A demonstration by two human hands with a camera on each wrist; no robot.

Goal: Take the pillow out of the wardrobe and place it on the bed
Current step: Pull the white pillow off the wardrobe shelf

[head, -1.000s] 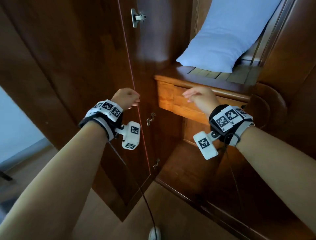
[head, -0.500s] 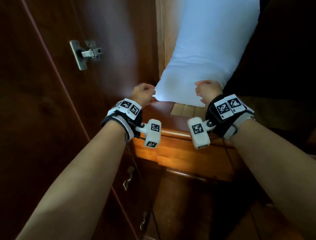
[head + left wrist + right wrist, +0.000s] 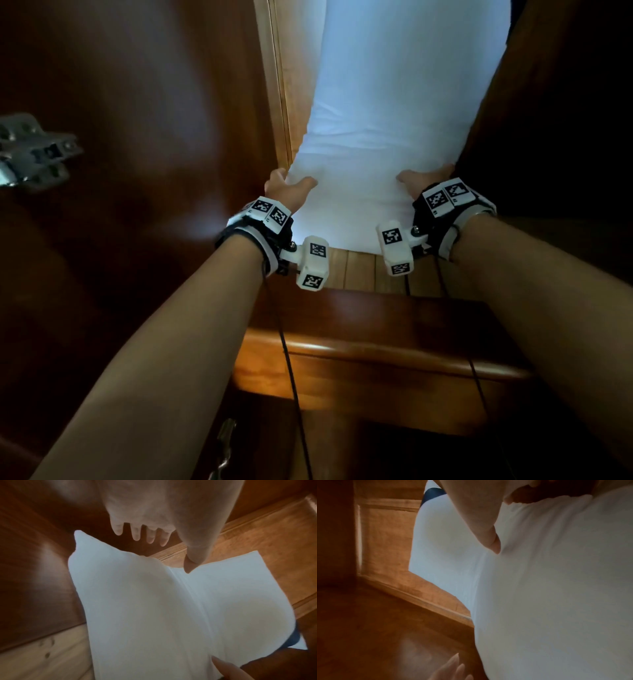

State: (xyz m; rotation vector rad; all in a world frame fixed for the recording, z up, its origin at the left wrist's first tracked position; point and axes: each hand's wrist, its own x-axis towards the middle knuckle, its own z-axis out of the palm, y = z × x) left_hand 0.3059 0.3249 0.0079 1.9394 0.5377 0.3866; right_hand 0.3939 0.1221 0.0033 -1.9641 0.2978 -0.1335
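Pillow (image 3: 383, 113) sits inside the wardrobe (image 3: 137, 102), standing on the slatted shelf (image 3: 359, 270) and leaning toward the far side; so, as I judge it, the task is at the grasp, with the lift out, the carry and the setting down on the bed all left to do; no bed shows in any view. Left hand (image 3: 286, 192) is at the pillow's near left corner, thumb pressed on the white cover; the left wrist view shows its fingers (image 3: 137, 534) spread and fairly straight behind the corner, not yet wrapped round it, so this hand reads as open and touching. Right hand (image 3: 423, 178) is at the near right corner, thumb on the front face; the right wrist view shows its fingers (image 3: 518, 498) curled into the fabric, which puckers there, so it grips the pillow. Pillow's lower edge lies between the two wrists, just beyond them; a hinge (image 3: 30, 154) shows on the door at far left.
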